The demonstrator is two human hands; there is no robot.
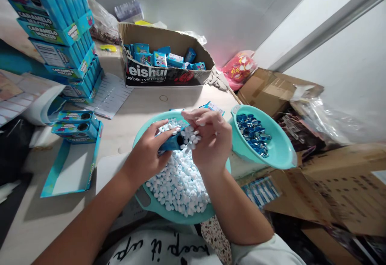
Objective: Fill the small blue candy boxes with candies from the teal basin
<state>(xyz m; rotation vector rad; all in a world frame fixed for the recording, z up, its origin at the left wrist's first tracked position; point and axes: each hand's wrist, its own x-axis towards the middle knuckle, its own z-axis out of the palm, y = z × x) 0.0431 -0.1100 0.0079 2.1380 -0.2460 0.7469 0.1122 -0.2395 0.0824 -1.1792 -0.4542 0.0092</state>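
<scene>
Holding 1 blue box (170, 144) and white candies (190, 138).

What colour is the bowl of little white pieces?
The bowl is turquoise, best seen in the head view.

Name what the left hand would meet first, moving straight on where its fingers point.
Most likely the white pieces in the right hand, just beyond the end of the blue box the left hand holds; depth is hard to judge from one view.
</scene>
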